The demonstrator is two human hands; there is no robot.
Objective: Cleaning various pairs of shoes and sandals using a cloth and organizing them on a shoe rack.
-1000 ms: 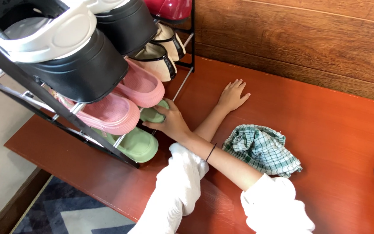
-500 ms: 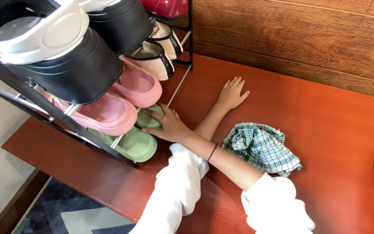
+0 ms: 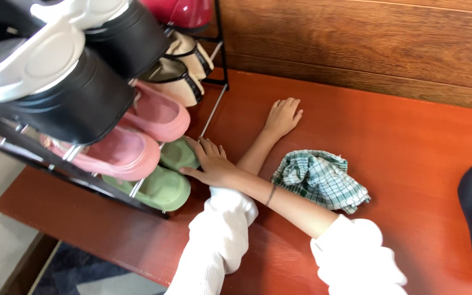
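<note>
Two hands crossed: right hand (image 3: 210, 164) fingers splayed on green slipper (image 3: 178, 154).

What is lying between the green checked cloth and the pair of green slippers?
In the head view, the person's two crossed forearms lie there; the right hand touches the green slippers.

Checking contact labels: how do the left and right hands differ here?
The left hand lies flat, palm down, on the bare red-brown surface; the right hand rests against the green slippers low in the shoe rack. The left hand is nearer the wood wall. The right wrist wears a thin dark band; none shows on the left. Both arms cross and wear white sleeves.
</note>
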